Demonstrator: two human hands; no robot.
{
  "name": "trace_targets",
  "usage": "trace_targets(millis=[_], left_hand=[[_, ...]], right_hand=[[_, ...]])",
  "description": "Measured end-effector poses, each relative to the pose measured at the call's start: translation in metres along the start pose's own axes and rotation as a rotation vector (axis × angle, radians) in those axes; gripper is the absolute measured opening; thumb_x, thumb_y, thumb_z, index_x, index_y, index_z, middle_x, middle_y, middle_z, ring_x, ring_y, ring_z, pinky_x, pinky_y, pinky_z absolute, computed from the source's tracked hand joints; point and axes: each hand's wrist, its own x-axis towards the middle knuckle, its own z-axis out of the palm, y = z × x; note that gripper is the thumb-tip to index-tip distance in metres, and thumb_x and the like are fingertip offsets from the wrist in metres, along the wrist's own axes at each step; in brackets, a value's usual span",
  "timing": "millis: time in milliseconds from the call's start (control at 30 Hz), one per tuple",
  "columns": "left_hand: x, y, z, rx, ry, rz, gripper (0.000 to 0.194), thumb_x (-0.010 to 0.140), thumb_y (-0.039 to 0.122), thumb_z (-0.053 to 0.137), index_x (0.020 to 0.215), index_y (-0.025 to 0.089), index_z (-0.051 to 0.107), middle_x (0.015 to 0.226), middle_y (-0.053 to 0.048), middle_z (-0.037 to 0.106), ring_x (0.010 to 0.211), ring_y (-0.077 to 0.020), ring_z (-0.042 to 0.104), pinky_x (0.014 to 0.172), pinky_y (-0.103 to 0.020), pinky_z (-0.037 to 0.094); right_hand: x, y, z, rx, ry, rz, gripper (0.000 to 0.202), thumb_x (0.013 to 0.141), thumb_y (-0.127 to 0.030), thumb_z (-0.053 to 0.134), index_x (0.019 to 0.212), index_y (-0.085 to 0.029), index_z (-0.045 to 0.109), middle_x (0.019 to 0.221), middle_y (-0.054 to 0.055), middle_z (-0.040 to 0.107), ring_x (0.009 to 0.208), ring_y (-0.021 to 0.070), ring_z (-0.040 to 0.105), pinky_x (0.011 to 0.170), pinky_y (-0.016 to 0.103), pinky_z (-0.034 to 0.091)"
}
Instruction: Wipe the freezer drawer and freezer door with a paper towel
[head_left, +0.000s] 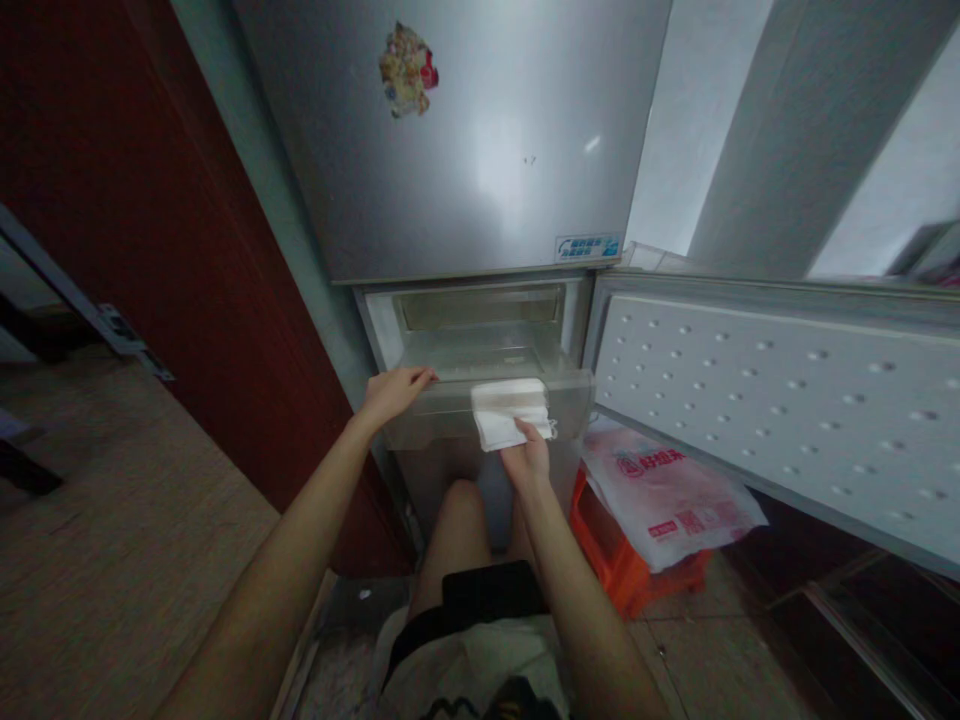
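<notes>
My right hand (529, 458) grips a folded white cloth (510, 400), thumb on top, in front of the clear drawer's front panel. The transparent drawer (442, 405) is pulled partway out of the lower compartment of a silver refrigerator (480, 150). At the drawer's left end, my left hand (396, 393) is closed over the top edge of the panel. Inside, the drawer's bottom (480, 350) shows through, and a second clear panel (480, 308) sits farther back.
The lower refrigerator door (772, 390) stands open to the right. Below it, a plastic bag (667, 490) with red print lies on an orange stool (626, 580). A dark red wooden door (187, 250) is on the left. A black object (495, 590) rests on my lap.
</notes>
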Motion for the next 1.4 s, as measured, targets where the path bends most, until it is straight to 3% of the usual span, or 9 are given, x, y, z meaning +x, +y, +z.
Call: trace_targets(millis=[167,400,500,633,800,933,1033,1133,1400], left_hand=[[-0.001,0.001,0.0,0.002,0.012,0.004,0.054,0.093,0.058,0.024,0.114,0.035,0.069,0.117,-0.005,0.071,0.108,-0.0327,0.063,0.085,-0.041,0.047],[-0.001,0.002,0.0,0.024,0.014,0.002,0.056,0.092,0.058,0.023,0.114,0.035,0.068,0.116,-0.005,0.071,0.108,-0.0332,0.064,0.083,-0.04,0.047],[-0.001,0.002,0.0,0.028,0.019,-0.012,0.054,0.092,0.058,0.024,0.113,0.036,0.069,0.115,-0.004,0.072,0.108,-0.0333,0.064,0.084,-0.04,0.047],[-0.001,0.002,0.0,0.022,0.018,-0.01,0.053,0.092,0.058,0.024,0.113,0.037,0.068,0.115,-0.004,0.072,0.109,-0.0321,0.063,0.084,-0.039,0.047],[-0.002,0.003,-0.001,0.032,0.006,-0.007,0.055,0.092,0.059,0.023,0.114,0.036,0.068,0.114,-0.005,0.072,0.107,-0.0317,0.064,0.083,-0.039,0.047],[-0.002,0.002,-0.002,0.022,0.002,-0.007,0.055,0.092,0.058,0.023,0.113,0.035,0.069,0.113,-0.005,0.072,0.107,-0.0325,0.064,0.083,-0.04,0.047],[-0.002,0.002,-0.002,0.017,0.006,0.002,0.054,0.092,0.058,0.024,0.113,0.036,0.069,0.114,-0.005,0.072,0.108,-0.0328,0.064,0.085,-0.041,0.047],[-0.002,0.001,0.0,0.01,0.02,0.006,0.054,0.092,0.058,0.024,0.113,0.035,0.069,0.115,-0.005,0.072,0.108,-0.0332,0.064,0.084,-0.041,0.047],[-0.001,0.001,0.002,0.013,0.029,-0.003,0.053,0.092,0.058,0.024,0.112,0.037,0.069,0.114,-0.004,0.072,0.108,-0.0336,0.064,0.084,-0.041,0.048]], right_hand=[[0.001,0.004,0.0,0.008,-0.049,-0.023,0.047,0.074,-0.003,0.045,0.118,-0.015,0.057,0.107,0.003,0.07,0.101,0.0137,0.066,0.109,0.036,0.04],[0.002,0.072,0.022,-0.001,-0.073,0.074,0.045,0.069,0.001,0.047,0.109,-0.016,0.06,0.097,0.001,0.072,0.099,0.0138,0.066,0.108,0.038,0.042],[0.001,0.088,0.025,0.005,-0.124,0.108,0.044,0.069,0.0,0.048,0.108,-0.017,0.06,0.098,0.001,0.071,0.1,0.0144,0.066,0.107,0.04,0.042],[0.002,0.082,0.019,-0.007,-0.113,0.105,0.042,0.069,0.0,0.05,0.106,-0.017,0.061,0.097,0.001,0.071,0.099,0.0148,0.066,0.107,0.04,0.043],[0.006,0.042,0.004,0.0,-0.02,0.057,0.042,0.071,0.001,0.049,0.108,-0.016,0.061,0.096,0.001,0.072,0.096,0.0127,0.067,0.106,0.036,0.044],[0.006,0.008,-0.008,-0.014,-0.019,-0.023,0.043,0.073,-0.001,0.049,0.112,-0.017,0.06,0.101,0.001,0.071,0.097,0.0123,0.067,0.104,0.034,0.045],[0.004,-0.002,-0.011,-0.024,-0.026,-0.052,0.045,0.074,-0.002,0.048,0.115,-0.017,0.059,0.103,0.001,0.071,0.098,0.0128,0.067,0.103,0.034,0.047],[0.003,0.01,-0.007,-0.023,-0.004,-0.047,0.046,0.073,-0.001,0.048,0.115,-0.017,0.059,0.101,0.001,0.071,0.097,0.0125,0.067,0.102,0.033,0.048],[-0.001,0.075,0.023,-0.027,-0.022,0.096,0.043,0.07,0.001,0.048,0.109,-0.015,0.06,0.091,0.001,0.072,0.093,0.0131,0.068,0.104,0.037,0.045]])
